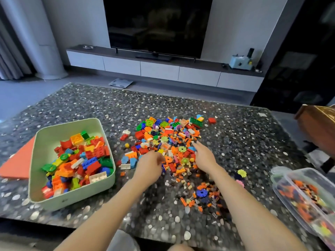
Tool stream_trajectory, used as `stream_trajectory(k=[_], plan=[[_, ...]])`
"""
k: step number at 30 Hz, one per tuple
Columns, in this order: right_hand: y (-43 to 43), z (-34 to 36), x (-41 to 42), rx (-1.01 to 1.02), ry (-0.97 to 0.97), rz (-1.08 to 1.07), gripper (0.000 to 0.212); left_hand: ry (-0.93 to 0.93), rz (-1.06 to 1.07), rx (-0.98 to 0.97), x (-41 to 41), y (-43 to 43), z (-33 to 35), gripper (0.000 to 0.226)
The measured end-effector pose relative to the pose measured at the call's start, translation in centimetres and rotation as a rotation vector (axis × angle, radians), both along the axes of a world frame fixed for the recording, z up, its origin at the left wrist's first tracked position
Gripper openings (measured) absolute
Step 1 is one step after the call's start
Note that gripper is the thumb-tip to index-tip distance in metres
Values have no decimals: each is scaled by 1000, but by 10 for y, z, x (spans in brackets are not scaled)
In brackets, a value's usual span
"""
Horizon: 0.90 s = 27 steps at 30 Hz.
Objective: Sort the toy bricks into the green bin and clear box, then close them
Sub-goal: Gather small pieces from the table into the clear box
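Note:
A heap of mixed toy bricks (pixel 168 138) lies mid-table, with a smaller scatter of tiny pieces (pixel 204 195) nearer me. The green bin (pixel 68 124) stands open at the left, filled with large bricks. At the right edge the clear box (pixel 286 182) stands open and holds small orange and dark pieces. My left hand (pixel 150 164) is at the heap's near-left side, fingers curled down round small pieces, a blue one showing beneath it. My right hand (pixel 203 154) reaches into the heap with fingers stretched forward, touching bricks.
A red-orange lid (pixel 16 165) lies flat, partly under the green bin's left side. A lone red brick (pixel 211 120) sits beyond the heap. A yellow gear piece (pixel 242 173) lies near the clear box. A brown seat (pixel 319 127) stands off the pebble-patterned table's (pixel 90 105) right side.

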State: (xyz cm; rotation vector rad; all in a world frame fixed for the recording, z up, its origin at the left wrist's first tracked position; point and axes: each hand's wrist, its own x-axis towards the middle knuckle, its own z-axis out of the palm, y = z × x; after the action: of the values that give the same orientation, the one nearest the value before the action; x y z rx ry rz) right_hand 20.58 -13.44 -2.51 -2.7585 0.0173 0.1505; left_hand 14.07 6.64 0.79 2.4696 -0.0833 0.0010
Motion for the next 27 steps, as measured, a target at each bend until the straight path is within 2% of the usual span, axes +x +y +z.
stream_trajectory(k=[4, 9, 11, 13, 17, 19, 20, 23, 25, 27], plan=[[1, -5, 14, 23, 37, 100, 48, 8, -123, 114, 11, -29, -18, 24], [-15, -16, 0, -15, -40, 68, 49, -7, -196, 221, 25, -51, -32, 24], [-27, -16, -10, 48, -23, 23, 47, -3, -232, 287, 27, -58, -35, 22], [-39, -12, -19, 260, -11, -69, 47, 10, -260, 341, 29, -63, -34, 20], [-59, 1, -28, 841, 31, -363, 35, 37, -351, 422, 28, -66, -31, 24], [-64, 7, -32, 982, 55, -435, 26, 88, -361, 426, 27, -67, -30, 26], [-65, 10, -36, 992, 74, -429, 24, 103, -358, 416, 26, -67, -30, 28], [-65, 11, -46, 805, 130, -318, 21, 123, -353, 348, 25, -63, -29, 32], [-61, 9, -48, 522, 132, -189, 21, 137, -379, 344, 24, -58, -28, 32], [-56, 8, -47, 179, 97, -22, 32, 124, -404, 360, 23, -52, -29, 26]])
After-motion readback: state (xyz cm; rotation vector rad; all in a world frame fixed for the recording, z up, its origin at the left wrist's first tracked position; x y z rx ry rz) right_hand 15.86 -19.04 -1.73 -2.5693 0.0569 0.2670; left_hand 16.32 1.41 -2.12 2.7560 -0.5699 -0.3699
